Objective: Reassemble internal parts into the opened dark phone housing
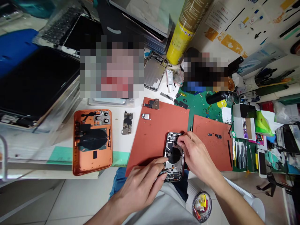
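An orange phone housing (92, 142) lies at left on the desk (117, 140), and I see a narrow circuit board (127, 123) beside it. Next comes a red mat (152, 134). My left hand (148, 181) holds a slim pointed tool (167, 171) over the opened phone (174, 156), at the mat's near right corner. My right hand (195, 153) has its fingertips drawn together at the phone's upper right; from here I cannot tell whether they grip anything. Farther right, a small dark part (217, 136) rests on a second red mat (206, 153).
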The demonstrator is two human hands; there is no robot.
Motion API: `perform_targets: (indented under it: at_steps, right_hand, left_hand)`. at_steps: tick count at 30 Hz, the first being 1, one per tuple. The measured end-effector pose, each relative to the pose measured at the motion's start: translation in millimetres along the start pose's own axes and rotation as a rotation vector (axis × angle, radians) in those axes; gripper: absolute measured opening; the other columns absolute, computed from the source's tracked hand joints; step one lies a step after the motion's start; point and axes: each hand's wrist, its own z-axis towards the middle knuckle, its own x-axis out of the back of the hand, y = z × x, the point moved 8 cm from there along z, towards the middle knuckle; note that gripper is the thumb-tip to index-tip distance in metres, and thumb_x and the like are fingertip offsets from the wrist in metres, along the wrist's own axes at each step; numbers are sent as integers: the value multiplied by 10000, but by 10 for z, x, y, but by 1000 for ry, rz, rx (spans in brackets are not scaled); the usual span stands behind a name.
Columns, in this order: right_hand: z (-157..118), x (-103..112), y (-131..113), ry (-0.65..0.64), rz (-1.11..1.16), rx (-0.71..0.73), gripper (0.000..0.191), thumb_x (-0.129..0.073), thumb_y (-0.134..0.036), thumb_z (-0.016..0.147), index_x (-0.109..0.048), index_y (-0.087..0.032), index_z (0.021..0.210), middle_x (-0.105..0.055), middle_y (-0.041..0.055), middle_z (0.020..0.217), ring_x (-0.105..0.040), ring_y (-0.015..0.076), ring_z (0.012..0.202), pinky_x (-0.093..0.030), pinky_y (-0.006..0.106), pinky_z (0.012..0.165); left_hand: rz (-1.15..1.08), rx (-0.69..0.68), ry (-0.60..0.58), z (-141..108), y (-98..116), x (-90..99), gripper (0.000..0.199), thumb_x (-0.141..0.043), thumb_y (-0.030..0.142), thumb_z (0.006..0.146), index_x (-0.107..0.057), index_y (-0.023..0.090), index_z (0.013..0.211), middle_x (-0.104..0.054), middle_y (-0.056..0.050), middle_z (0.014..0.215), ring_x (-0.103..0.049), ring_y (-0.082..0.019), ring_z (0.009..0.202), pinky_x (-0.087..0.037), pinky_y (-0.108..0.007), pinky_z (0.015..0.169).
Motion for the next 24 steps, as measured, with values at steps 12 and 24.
perform_targets:
  at_steps: [12, 24]
  right_hand:
    - [34, -36, -77, -16, -307, -37, 276, -514, 36, 912, -604, -208, 1004, -654, 77, 947, -622, 231, 760, -366, 336, 635]
    - [-251, 533, 280, 84, -10, -202, 170, -480, -209, 1089, -611, -238, 984, -641, 42, 952, -628, 202, 812, -454, 315, 707]
  left_hand:
    - [12, -1, 12, -28, -2, -26, 193, -482, 170, 1089, -630, 185, 1212, -832, -101, 1228, -831, -194, 1006, -598, -262, 744]
    - [-54, 1, 21, -85, -80, -11, 221, -495, 222, 1112, -642, 199, 1276, -824, -80, 1275, -825, -178, 1050, -596, -239, 833]
